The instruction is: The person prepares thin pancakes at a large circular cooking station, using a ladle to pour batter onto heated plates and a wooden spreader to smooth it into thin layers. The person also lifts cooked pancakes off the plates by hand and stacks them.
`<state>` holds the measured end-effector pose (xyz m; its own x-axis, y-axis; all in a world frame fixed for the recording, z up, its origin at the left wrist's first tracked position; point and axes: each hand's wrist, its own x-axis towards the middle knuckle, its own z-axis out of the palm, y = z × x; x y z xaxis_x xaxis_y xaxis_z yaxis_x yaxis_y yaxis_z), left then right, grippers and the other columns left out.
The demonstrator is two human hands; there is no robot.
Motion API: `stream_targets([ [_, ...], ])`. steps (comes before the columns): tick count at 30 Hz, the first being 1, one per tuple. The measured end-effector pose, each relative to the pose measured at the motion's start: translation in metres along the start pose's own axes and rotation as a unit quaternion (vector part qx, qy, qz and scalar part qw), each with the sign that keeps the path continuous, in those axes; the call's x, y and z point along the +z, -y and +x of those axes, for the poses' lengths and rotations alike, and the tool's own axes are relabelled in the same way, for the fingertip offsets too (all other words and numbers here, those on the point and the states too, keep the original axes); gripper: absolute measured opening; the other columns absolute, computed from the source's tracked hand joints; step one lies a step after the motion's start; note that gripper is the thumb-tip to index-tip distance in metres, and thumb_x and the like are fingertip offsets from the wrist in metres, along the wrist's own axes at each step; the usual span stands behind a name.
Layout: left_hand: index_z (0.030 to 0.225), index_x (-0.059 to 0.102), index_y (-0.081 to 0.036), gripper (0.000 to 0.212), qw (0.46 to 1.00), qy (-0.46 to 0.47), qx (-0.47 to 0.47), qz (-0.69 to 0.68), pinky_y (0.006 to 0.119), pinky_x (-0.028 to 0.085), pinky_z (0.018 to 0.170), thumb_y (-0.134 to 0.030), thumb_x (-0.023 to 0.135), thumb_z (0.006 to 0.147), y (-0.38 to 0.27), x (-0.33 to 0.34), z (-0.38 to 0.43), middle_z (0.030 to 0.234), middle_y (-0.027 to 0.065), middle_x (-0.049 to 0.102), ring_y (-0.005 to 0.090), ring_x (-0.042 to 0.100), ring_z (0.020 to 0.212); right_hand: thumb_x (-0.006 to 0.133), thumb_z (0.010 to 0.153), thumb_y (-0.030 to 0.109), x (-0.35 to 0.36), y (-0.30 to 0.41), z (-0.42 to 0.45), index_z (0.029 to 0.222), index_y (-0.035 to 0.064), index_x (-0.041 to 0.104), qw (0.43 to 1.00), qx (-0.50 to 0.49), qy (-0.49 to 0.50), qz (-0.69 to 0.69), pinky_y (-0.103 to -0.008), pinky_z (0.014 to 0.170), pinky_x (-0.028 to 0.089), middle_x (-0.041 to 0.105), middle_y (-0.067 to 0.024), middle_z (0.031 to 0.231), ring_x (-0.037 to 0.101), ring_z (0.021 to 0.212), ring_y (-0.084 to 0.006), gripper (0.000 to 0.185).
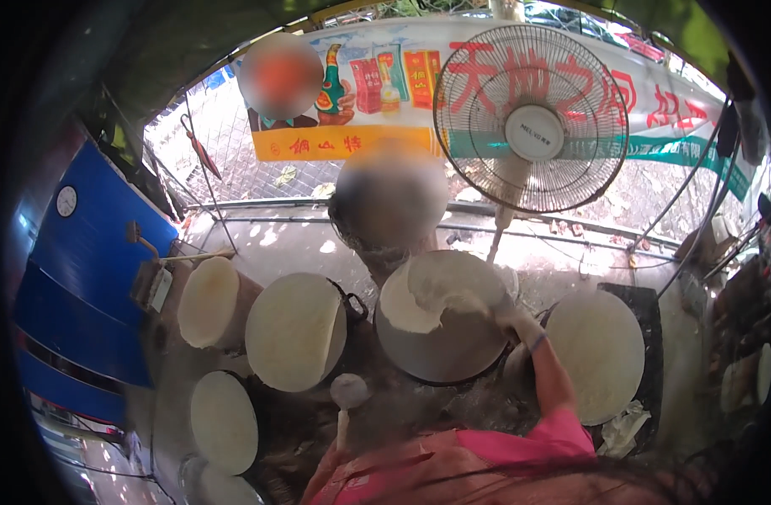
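Note:
My right hand [511, 320] is at the right edge of a large round griddle [445, 353], low over its surface. Pale batter [401, 303] lies in a curved, uneven layer on the griddle's far part, and a lighter streak runs towards the hand. Blur hides the fingers and whatever they may hold. My left hand [335, 451], lower down and partly blurred, grips the pale handle of a ladle [349, 391]; its round whitish bowl points away from me. On the left stands a round pan covered by a pale flatbread sheet [290, 331]. Another pale round sheet [596, 356] is on the right.
More pale round sheets [210, 303] [224, 423] are at the left. A standing fan [530, 126] rises beyond the griddle, near a person [388, 202] with a blurred head. Crumpled pale material [624, 429] lies at lower right; a blue panel [101, 252] stands left.

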<state>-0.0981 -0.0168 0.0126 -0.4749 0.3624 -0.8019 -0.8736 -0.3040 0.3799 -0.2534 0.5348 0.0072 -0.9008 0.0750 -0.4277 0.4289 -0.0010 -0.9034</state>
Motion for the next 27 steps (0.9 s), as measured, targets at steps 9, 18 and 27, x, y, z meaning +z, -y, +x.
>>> stream_targets([
  [9,0.137,0.032,-0.03,0.053,1.0,-0.011,0.004,-0.008,0.023,0.03,0.032,-0.011,0.049,0.09,0.01,0.004,-0.008,0.055,0.0005,0.037,0.0111,0.036,0.037,0.069,0.078,0.018,-0.007,-0.05,-0.005,0.089,-0.0013,0.069,0.988,-0.005,0.143,-0.061,-0.0264,0.051,0.043,0.06,-0.0007,0.066,0.054,0.057,-0.009,0.022],
  [18,0.136,0.033,-0.03,0.052,0.998,-0.054,-0.013,-0.027,0.024,0.03,0.032,-0.011,0.049,0.09,0.038,-0.001,-0.04,0.055,0.0005,0.037,0.0111,0.036,0.037,0.068,0.076,0.019,0.032,0.017,0.054,0.093,0.0042,0.068,0.964,0.01,0.165,-0.207,-0.03,0.042,0.038,0.045,0.0005,0.05,0.05,0.045,-0.013,0.023],
  [27,0.136,0.033,-0.03,0.051,0.998,-0.047,-0.03,-0.02,0.024,0.03,0.032,-0.011,0.048,0.09,0.038,-0.024,-0.049,0.055,0.0006,0.036,0.0111,0.036,0.037,0.07,0.074,0.009,0.025,0.017,0.047,0.1,0.0078,0.071,0.99,-0.055,0.114,0.065,-0.0267,0.061,0.046,0.066,-0.0086,0.08,0.059,0.069,-0.0124,0.026],
])
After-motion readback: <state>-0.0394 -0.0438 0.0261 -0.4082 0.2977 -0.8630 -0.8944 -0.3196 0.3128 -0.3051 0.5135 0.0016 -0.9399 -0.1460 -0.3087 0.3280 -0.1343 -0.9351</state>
